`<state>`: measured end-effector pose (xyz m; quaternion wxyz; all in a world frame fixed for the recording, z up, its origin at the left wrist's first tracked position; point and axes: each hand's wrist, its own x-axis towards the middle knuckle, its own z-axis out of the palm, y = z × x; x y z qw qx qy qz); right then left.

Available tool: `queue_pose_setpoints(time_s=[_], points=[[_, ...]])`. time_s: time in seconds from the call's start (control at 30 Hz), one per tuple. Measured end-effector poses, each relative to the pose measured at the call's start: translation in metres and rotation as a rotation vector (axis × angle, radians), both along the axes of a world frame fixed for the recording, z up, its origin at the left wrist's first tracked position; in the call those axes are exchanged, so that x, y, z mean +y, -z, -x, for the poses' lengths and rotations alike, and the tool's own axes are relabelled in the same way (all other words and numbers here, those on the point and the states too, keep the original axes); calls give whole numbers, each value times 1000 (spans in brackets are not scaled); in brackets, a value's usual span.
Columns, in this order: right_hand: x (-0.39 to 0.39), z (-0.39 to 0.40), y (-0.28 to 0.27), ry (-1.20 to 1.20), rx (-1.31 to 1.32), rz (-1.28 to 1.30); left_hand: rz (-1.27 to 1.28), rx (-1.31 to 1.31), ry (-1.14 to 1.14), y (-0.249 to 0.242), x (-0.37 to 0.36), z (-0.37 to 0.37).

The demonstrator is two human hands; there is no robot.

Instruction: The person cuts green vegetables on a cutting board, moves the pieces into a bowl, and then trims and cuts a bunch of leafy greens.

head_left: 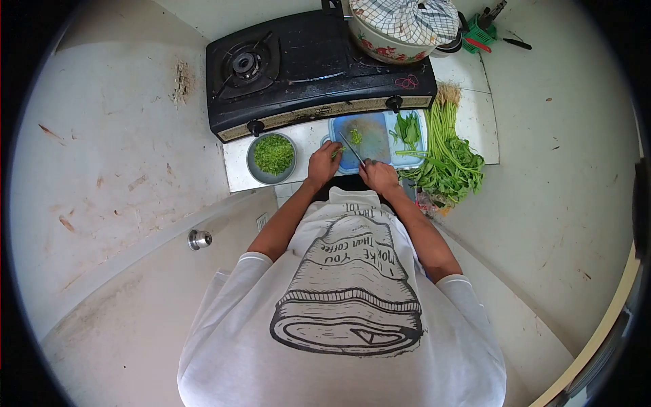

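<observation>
My right hand (380, 178) is wrapped round the handle of a knife (351, 148), whose blade points up and left over a blue cutting board (371, 127). At the board's left edge my left hand (325, 161) has its fingers pressed together on a small piece of green stem (338, 153). Chopped green bits (355, 136) lie beside the blade on the board. Left of my left hand, a grey bowl (252, 165) holds finely chopped greens (273, 154). Loose green leaves (407, 129) rest on a light tray (421, 157) to the board's right.
A black gas stove (305, 61) stands behind the board, carrying a large floral pot (386, 49) with a checked cloth (407, 19) on top. Long leafy greens (444, 149) with roots lie at the right. A green basket (480, 34) with utensils sits at the back right.
</observation>
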<state>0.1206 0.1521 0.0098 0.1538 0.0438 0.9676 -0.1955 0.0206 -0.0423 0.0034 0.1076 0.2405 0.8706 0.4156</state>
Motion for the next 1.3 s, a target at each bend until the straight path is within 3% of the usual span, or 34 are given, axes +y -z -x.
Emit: queue_pose_setpoints(time_s=[0.8,1.0,1.2,1.3], points=[[-12,0,9,-11,-40,-6,-22,42,-26,3,1,-2],[-15,14,17,-20,64,60,-72,81,-37,0,2,-2],[-10,-3,1,-3,-43,-72,-63,9,-54,-1,2,-3],[-10,2,5,-10,-5,24,-32,97,-49,4,3,-2]])
